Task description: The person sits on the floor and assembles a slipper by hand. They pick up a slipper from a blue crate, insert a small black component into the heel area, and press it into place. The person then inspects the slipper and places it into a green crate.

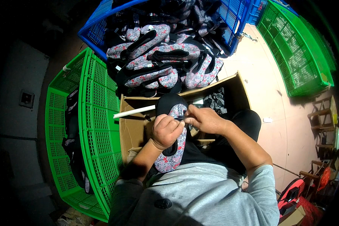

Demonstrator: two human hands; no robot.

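A floral fabric shoe [168, 162] in grey, pink and red lies lengthwise over my lap, its dark opening towards me. My left hand [165, 132] is closed around its middle, thumb and fingers meeting near the strap. From the other side my right hand [206, 119] pinches a narrow dark strap [181, 117] at the shoe's upper. The two hands' fingertips nearly touch there. Beyond the shoe shows a black rounded piece [171, 101]; whether it is part of this shoe I cannot tell. A white rod or tube [135, 112] sticks out to the left beside it.
In front of me stands an open cardboard box [131, 145] with dark scraps [215, 101] inside. Behind it a blue crate [96, 34] overflows with similar floral shoes [173, 52]. Green crates [100, 135] stand at the left, another green crate [290, 49] at the far right.
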